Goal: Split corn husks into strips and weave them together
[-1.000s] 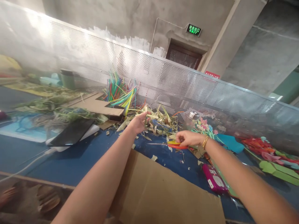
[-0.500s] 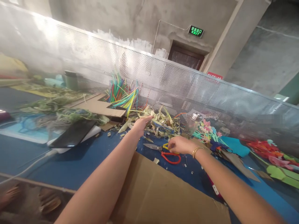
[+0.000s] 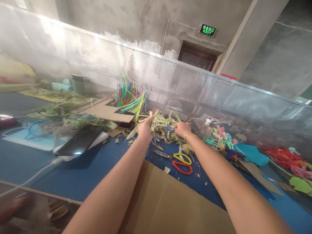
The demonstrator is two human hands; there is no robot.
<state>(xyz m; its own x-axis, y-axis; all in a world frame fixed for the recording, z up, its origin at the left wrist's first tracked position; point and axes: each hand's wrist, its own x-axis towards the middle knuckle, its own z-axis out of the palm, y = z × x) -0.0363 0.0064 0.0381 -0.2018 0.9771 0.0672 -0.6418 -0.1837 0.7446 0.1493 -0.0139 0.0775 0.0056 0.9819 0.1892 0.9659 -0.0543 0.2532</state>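
Head cam: pinching a pale husk strip [image 3: 150, 114] in the closed fingers of the left hand [image 3: 144, 129], right by the left side of the messy husk pile [image 3: 162, 122]. Got the right hand [image 3: 182, 129] over at the pile's right side with fingers curled in, can't tell if actually gripping anything. Also seeing red-and-yellow-handled scissors [image 3: 170, 156] lying loose on the blue tabletop [image 3: 73, 175], between pile and cardboard sheet [image 3: 170, 195].

Scissors [image 3: 168, 156] on table [image 3: 92, 169], scraps [image 3: 162, 120] behind, cardboard [image 3: 170, 201] before
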